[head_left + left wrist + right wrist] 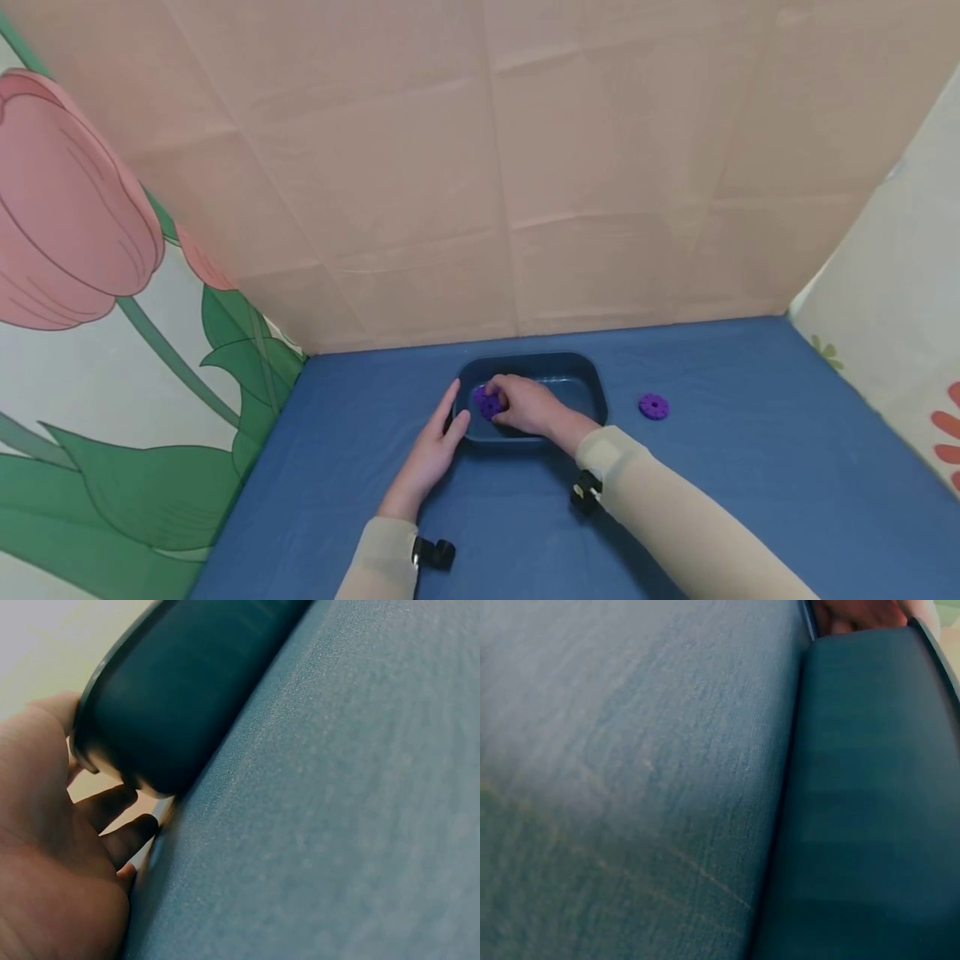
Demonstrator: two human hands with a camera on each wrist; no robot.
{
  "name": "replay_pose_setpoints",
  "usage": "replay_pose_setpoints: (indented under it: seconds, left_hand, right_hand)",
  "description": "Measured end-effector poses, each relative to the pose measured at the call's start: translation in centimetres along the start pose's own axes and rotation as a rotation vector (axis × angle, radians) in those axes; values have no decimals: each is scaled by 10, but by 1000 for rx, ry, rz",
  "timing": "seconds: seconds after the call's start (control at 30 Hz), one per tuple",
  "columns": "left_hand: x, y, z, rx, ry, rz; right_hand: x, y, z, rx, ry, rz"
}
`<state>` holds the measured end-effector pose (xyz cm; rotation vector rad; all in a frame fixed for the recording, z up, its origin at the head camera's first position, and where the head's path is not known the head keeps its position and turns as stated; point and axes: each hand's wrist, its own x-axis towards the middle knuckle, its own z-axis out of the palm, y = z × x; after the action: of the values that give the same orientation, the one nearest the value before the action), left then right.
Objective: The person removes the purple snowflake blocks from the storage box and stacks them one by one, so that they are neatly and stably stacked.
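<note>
A dark blue rectangular tray sits on the blue cloth. My right hand reaches over its front rim and pinches a purple notched disc between thumb and fingers. Another purple disc lies partly behind it at the tray's left end. My left hand rests against the tray's left side, thumb at the front corner and fingers extended along the outer wall. In the left wrist view, the left hand lies beside the tray's rounded corner. The right wrist view shows the tray's outer wall, not the discs.
A loose purple disc lies on the blue cloth to the right of the tray. A beige sheet rises behind the table. Floral panels stand at both sides.
</note>
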<state>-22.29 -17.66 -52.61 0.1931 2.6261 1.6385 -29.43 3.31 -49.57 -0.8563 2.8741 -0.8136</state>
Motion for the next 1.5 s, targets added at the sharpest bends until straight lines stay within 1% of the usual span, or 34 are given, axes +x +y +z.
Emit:
replay_pose_setpoints:
  seconds: [0.17,0.37,0.5,0.67,0.83,1.0,1.1,1.3,1.5]
  left_hand:
    - [-1,0,1,8,6,-6]
    - [0,2,2,14,9,-3]
    - [0,4,3,25,13,-1]
    - [0,4,4,23,14,6]
    - [-1,3,4,14,5,10]
    - [-1,3,4,-5,-9,11]
    - [-2,3,5,-5,-11,10]
    - [-1,2,5,2,-5,2]
    - [-1,1,2,8,-1,-3]
  right_hand:
    - [-4,-3,-9,63,30,8]
    - [-11,-5,-27,127,91,23]
    - [-20,-5,-40,163,126,29]
    - [-37,-1,-57,215,167,28]
    - [-55,9,-70,273,196,32]
    - [-72,19,-78,318,236,38]
    - [-83,26,-82,323,258,43]
    - [-104,43,-90,325,294,81]
    - [-123,62,-98,316,327,118]
